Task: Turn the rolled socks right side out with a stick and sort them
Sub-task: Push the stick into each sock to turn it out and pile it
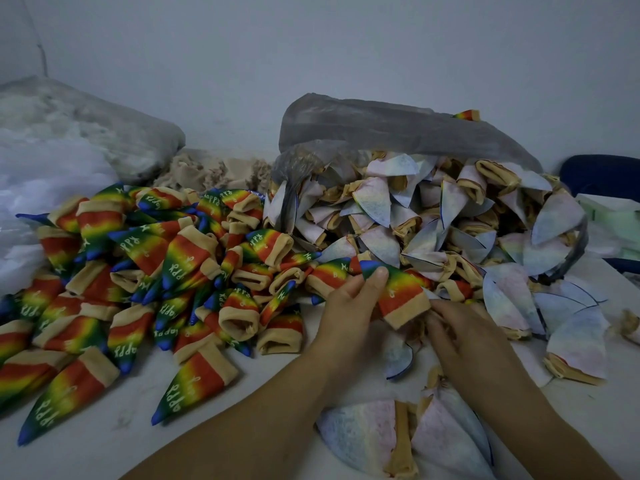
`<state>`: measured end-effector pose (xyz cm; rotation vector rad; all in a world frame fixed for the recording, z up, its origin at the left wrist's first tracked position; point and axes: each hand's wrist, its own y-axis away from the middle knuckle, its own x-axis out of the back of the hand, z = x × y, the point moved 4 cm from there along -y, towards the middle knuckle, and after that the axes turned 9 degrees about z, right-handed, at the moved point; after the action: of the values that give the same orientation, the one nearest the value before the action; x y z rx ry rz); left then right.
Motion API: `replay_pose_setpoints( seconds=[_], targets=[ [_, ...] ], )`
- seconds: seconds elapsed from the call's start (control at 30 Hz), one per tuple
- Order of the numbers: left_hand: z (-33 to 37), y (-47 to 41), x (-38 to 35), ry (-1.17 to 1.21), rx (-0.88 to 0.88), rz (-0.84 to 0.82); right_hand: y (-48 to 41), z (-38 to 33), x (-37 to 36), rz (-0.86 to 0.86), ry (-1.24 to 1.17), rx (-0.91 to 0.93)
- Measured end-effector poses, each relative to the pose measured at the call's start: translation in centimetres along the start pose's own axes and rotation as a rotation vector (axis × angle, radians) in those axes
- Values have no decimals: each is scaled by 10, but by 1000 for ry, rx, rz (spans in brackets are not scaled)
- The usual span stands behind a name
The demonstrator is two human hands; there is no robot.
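Rainbow sock (394,289) pinched over a white table (242,427), pale wall (311,46) behind.

Nearest, below the grip: two pale inside-out socks (398,441) flat on the tabletop. At the grip: left hand (349,306) clamped on the sock's blue toe, right hand (464,337) closed at its tan cuff. Left of the grip: heap of turned rainbow socks (138,271). Beyond and right: grey plastic bag (381,129) spilling unturned pale socks (433,216), crowding the hands. Far left: clear bags (69,140). No stick visible.
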<state>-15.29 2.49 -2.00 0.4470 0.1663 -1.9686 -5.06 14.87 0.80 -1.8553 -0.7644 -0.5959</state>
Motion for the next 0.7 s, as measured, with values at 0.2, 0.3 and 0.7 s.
replay_pose_setpoints(
  seconds=[0.2,0.3,0.7],
  targets=[
    [12,-1,3,-19,-105,103,-2,8,7,-38,21,50],
    [14,-3,6,-53,-117,136,-5,12,17,-25,1,94],
    [16,2,6,-255,-127,117,-7,-1,36,122,175,394]
  ],
)
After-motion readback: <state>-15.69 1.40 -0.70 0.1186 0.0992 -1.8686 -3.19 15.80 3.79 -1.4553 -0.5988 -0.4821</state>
